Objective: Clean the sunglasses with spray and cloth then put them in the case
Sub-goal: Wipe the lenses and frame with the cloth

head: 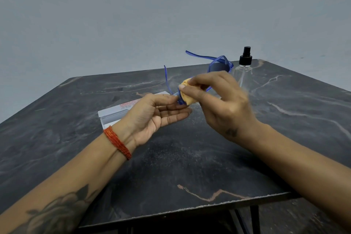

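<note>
Head view: one sunglasses (pixel 220 66), one cloth (pixel 187 99), one bottle (pixel 244 71).

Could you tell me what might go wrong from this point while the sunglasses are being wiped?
The left hand pinches the blue sunglasses only at one end, so rubbing by the right hand with the yellow cloth could twist the thin frame or make it slip onto the table. The spray bottle stands just behind them, and a wide wiping stroke might knock it over.
</note>
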The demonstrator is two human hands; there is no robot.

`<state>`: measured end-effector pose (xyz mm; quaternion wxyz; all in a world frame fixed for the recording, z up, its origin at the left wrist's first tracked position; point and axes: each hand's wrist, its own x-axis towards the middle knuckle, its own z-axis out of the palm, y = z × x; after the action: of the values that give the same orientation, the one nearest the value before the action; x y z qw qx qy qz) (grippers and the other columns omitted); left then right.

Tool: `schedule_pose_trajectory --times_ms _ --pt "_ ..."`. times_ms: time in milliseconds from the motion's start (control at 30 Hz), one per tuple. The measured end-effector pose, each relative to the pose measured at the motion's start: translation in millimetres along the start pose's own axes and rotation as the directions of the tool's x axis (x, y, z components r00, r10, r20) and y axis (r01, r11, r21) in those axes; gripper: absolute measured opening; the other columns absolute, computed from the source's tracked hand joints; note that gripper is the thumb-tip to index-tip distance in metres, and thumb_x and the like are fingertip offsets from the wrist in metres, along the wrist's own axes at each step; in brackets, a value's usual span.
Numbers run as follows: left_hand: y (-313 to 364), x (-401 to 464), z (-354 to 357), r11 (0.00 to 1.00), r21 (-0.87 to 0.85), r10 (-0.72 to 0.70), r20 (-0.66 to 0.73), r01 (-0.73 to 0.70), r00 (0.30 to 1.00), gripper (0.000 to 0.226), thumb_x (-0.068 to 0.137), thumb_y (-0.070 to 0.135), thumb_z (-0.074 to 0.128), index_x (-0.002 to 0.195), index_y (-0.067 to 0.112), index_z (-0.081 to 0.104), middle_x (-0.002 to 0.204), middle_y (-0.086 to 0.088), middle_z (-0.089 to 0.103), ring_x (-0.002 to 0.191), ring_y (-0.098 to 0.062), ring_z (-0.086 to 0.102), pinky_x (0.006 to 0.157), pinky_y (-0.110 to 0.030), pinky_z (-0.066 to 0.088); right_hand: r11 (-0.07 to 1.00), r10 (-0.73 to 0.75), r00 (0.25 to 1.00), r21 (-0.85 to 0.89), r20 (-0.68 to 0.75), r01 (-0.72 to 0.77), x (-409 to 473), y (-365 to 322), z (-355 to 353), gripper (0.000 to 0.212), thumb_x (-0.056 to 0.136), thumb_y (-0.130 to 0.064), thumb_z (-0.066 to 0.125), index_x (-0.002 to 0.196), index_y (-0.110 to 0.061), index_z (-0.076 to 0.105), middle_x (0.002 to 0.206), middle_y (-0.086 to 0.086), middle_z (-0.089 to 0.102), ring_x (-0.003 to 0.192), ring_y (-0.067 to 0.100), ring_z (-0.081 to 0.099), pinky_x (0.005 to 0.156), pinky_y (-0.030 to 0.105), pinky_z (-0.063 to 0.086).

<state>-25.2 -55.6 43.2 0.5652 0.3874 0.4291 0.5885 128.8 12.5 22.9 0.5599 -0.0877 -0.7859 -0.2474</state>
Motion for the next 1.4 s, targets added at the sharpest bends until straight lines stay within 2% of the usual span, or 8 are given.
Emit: schedule_pose_trajectory --times_ms 133,367,533,733,833,1067,1267,1400 --pt "-1 0 0 1.000 0.004 -0.006 -0.004 0.006 1.000 0.016 0.074 0.001 0.053 0.072 -0.002 0.069 0.068 -0.012 0.070 0.063 -0.017 0.070 0.059 -0.024 0.058 0.994 -0.080 0.996 0.082 0.042 0.076 -3 -2 1 0.027 0.089 0.008 0.050 0.087 0.001 0.075 0.089 0.016 0.069 0.077 0.028 0.060 0.072 0.030 0.050" --pt "0 1 2 0.999 0.009 -0.036 -0.015 0.036 0.999 0.020 0.066 0.004 0.056 0.083 -0.004 0.062 0.066 -0.015 0.070 0.062 -0.021 0.070 0.058 -0.025 0.058 0.996 -0.031 1.000 0.086 0.003 0.030 -4 7 -3 0.024 0.066 0.018 0.058 0.067 -0.001 0.072 0.078 0.011 0.069 0.064 0.029 0.059 0.060 0.032 0.047" --pt "0 1 2 0.998 0.004 -0.069 -0.010 0.069 0.998 0.020 0.068 0.002 0.055 0.085 -0.006 0.060 0.065 -0.016 0.069 0.060 -0.021 0.070 0.056 -0.025 0.058 0.995 0.086 0.994 0.055 -0.067 -0.083 -1 11 -6 0.024 0.071 0.019 0.061 0.079 0.001 0.075 0.083 0.014 0.069 0.072 0.029 0.062 0.074 0.022 0.043" --pt "-4 2 1 0.992 -0.062 -0.113 0.014 0.114 0.993 0.019 0.062 0.003 0.057 0.075 -0.004 0.068 0.071 -0.016 0.069 0.064 -0.020 0.070 0.059 -0.026 0.058 0.996 -0.050 0.999 0.072 0.012 0.049 -3 3 1 0.026 0.079 0.015 0.056 0.092 0.002 0.074 0.092 0.017 0.069 0.081 0.030 0.062 0.080 0.028 0.048" --pt "-5 4 0 0.989 -0.076 -0.126 0.034 0.129 0.991 0.018 0.061 0.002 0.055 0.066 -0.004 0.072 0.073 -0.016 0.069 0.064 -0.019 0.070 0.057 -0.025 0.058 0.987 -0.102 0.993 0.128 0.059 0.094 -7 2 1 0.026 0.082 0.012 0.052 0.089 0.002 0.075 0.093 0.015 0.070 0.082 0.029 0.063 0.078 0.031 0.051" --pt "-5 4 1 0.974 -0.086 -0.204 0.056 0.208 0.977 0.018 0.062 0.000 0.055 0.069 -0.008 0.070 0.070 -0.019 0.069 0.063 -0.023 0.070 0.057 -0.026 0.058 0.980 -0.135 0.990 0.155 0.046 0.127 -9 12 -7 0.026 0.072 0.014 0.055 0.069 -0.003 0.075 0.081 0.010 0.072 0.067 0.027 0.064 0.062 0.032 0.050" --pt "-2 3 3 0.975 -0.099 -0.197 0.025 0.199 0.980 0.026 0.062 -0.001 0.054 0.085 -0.012 0.059 0.063 -0.021 0.067 0.056 -0.024 0.069 0.054 -0.026 0.058 0.990 -0.122 0.992 0.067 0.007 0.121 -2 31 -12 0.027 0.068 0.019 0.064 0.077 -0.002 0.077 0.084 0.011 0.072 0.069 0.026 0.063 0.072 0.023 0.048" --pt "-2 5 1 0.972 -0.102 -0.212 0.026 0.213 0.977 0.019 0.062 -0.001 0.055 0.073 -0.012 0.067 0.065 -0.021 0.067 0.058 -0.025 0.069 0.057 -0.027 0.058 0.969 -0.244 0.969 0.054 0.037 0.241 10 33 -10 0.025 0.082 0.012 0.054 0.082 0.000 0.076 0.087 0.014 0.071 0.070 0.029 0.065 0.068 0.030 0.051"
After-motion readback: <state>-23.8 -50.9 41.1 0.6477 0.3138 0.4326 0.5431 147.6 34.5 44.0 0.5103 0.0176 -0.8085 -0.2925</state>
